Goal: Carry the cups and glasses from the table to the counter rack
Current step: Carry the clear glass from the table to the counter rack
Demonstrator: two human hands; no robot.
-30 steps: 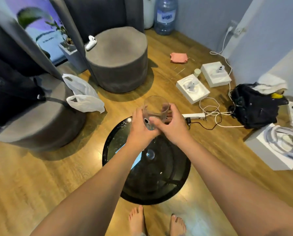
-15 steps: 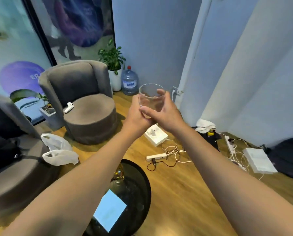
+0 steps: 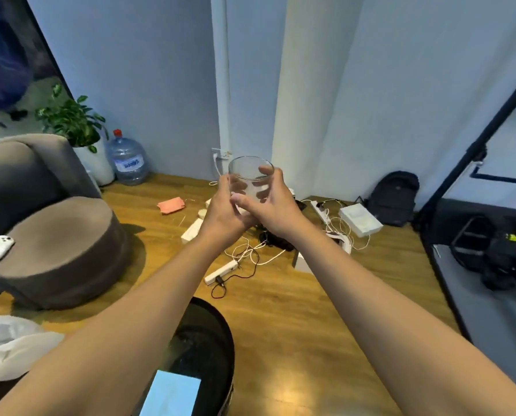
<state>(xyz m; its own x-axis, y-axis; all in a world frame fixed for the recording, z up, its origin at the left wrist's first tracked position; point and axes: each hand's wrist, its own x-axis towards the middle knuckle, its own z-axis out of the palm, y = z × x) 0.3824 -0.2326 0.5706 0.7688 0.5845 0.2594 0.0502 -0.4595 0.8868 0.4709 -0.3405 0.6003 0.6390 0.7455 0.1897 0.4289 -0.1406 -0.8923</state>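
Glass in both hands, clear of the table

Glass (image 3: 250, 178) sits upright between your palms, held out in front of you: your left hand (image 3: 223, 211) wraps its near side, and your right hand (image 3: 273, 205) curls round the far side with fingertips on the wall. The table (image 3: 220, 334) lies below your forearms. Under the hands, cables (image 3: 250, 250) sprawl across the floor; catch a foot there and you could drop the glass. No rack shows yet.
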